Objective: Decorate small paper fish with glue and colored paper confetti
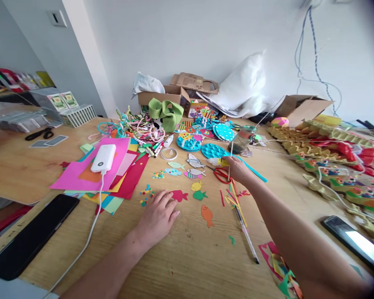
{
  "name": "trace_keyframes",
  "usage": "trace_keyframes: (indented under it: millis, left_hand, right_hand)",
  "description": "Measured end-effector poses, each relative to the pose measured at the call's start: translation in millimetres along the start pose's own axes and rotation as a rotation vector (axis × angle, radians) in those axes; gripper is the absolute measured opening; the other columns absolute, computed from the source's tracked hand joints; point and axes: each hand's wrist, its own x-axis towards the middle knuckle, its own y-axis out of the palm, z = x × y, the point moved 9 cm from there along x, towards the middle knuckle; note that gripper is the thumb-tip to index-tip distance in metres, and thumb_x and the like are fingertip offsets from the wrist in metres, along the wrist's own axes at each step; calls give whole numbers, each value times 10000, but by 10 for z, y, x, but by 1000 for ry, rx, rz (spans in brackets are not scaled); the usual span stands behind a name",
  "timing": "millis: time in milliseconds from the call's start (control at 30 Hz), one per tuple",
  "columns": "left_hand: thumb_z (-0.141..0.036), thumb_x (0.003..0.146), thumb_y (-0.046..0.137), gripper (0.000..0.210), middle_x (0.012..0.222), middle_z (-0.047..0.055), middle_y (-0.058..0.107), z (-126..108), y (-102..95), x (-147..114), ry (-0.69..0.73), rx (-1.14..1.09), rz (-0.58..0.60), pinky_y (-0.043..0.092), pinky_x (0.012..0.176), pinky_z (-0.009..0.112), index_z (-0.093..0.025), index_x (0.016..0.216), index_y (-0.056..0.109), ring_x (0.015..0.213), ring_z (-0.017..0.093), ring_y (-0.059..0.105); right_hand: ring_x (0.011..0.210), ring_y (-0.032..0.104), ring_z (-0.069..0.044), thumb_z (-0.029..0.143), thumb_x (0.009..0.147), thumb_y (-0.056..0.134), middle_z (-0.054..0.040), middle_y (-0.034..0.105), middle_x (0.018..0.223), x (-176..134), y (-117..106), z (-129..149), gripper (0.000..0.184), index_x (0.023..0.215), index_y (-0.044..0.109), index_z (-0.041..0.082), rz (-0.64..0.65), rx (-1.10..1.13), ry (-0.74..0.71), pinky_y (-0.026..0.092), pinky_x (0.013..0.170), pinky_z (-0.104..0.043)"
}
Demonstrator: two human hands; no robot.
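Note:
My left hand [158,214] lies flat on the table with its fingers stretched out. Its fingertips touch or partly cover a crimson paper fish [180,196]. Reaching farther forward, my right hand [237,168] is closed around a thin, pale stick [232,148] held nearly upright; its lower tip is hard to make out. Beside that hand are red-handled scissors [222,176] and a small yellow-and-white item [216,162]. Between my hands lie a yellow paper fish [196,186], a green one [200,195] and an orange one [207,216]. Striped and spotted fish [194,173] lie just beyond.
Coloured sheets [71,176] with a white power bank [103,158] are at left, near a black phone [34,234]. A pen [247,236] and paper strips lie at centre right. Behind stand a glass jar [241,140] and blue discs [188,143]. Egg cartons [299,145] fill the right.

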Motion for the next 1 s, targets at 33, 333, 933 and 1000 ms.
trace_keyframes:
  millis: [33, 333, 933, 1000]
  left_hand:
    - [-268, 935, 570, 272, 1303, 119, 613, 6, -5, 1, -10, -6, 3, 415, 1089, 494, -154, 1166, 660, 1283, 292, 484]
    - [-342, 947, 549, 373, 1364, 161, 548, -47, -25, -35, -83, 41, 29, 390, 1092, 524, -179, 1277, 614, 1331, 330, 427]
    - [-460, 956, 502, 421, 1441, 130, 483, -72, 66, -66, -79, 118, 34, 323, 1110, 559, -292, 1336, 572, 1388, 357, 341]
    - [-446, 951, 518, 417, 1433, 135, 489, -78, 72, -65, -72, 128, 30, 335, 1099, 567, -286, 1331, 573, 1380, 361, 352]
  right_hand:
    - [1032, 626, -316, 212, 871, 522, -171, 659, 1105, -18, -61, 11, 370, 1232, 588, 160, -48, 33, -18, 497, 860, -441]
    - [804, 653, -209, 423, 734, 751, -44, 667, 996, -329, -839, 514, 425, 1095, 610, 249, -346, 885, 7, 564, 696, -366]
    - [699, 563, -156, 431, 696, 764, 1, 606, 819, -496, -521, 1369, 441, 1048, 631, 201, -173, 1192, 83, 468, 628, -285]
    - [694, 568, -166, 448, 741, 721, -10, 617, 825, -502, -553, 1451, 440, 1090, 629, 197, -176, 1069, 17, 474, 620, -294]
